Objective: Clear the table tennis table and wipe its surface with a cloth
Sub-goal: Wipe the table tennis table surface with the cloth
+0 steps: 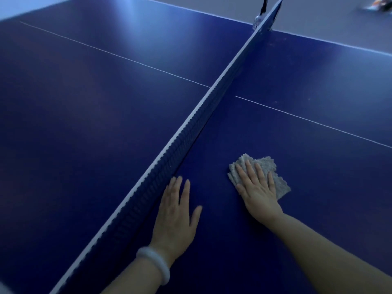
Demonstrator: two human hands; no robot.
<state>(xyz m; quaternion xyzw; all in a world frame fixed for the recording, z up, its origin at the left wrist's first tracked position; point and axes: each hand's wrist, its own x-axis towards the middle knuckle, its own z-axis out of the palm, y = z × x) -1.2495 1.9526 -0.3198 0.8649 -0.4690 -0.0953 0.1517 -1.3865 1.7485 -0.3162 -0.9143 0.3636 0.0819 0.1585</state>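
Observation:
The blue table tennis table [95, 124] fills the view, split by its net [191, 128] that runs from the bottom left to the top right. On the half right of the net, my right hand [257, 187] presses flat, fingers straight, on a folded grey cloth [280, 185] lying on the surface. My left hand [176, 211] rests flat on the table just beside the net, fingers spread, with a pale bangle on the wrist. Nothing else lies on the blue surface.
A white centre line [318, 123] crosses both halves. The net's clamp post [259, 16] stands at the far edge. Beyond the table lies grey floor, with a blurred small object [379, 4] at the top right.

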